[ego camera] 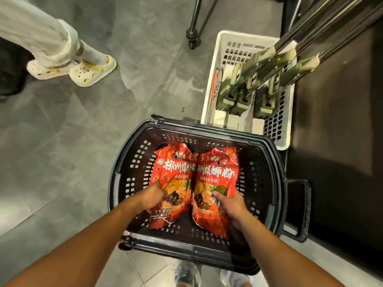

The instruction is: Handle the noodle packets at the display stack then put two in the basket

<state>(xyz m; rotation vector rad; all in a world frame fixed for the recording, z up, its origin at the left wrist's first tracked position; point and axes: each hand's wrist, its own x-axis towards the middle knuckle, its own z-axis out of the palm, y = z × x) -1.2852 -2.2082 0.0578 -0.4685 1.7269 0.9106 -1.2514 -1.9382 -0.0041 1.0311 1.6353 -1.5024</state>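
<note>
A black plastic shopping basket [128, 175] stands on the grey floor in front of me. Inside it are red noodle packets with white lettering. My left hand [153, 198] grips the left red packet [177, 168] at its lower left edge, with another red packet partly hidden behind it. My right hand [232, 206] grips the right red packet [217, 175], thumb on its front. Both packets stand tilted, side by side, low inside the basket.
A white perforated crate [226, 48] with boxed goods sits behind the basket, under metal shelf pegs [269, 65]. A dark shelf unit [335, 121] fills the right. Another person's legs in pale clogs [91, 71] stand at upper left. A tripod foot [192, 38] rests farther back.
</note>
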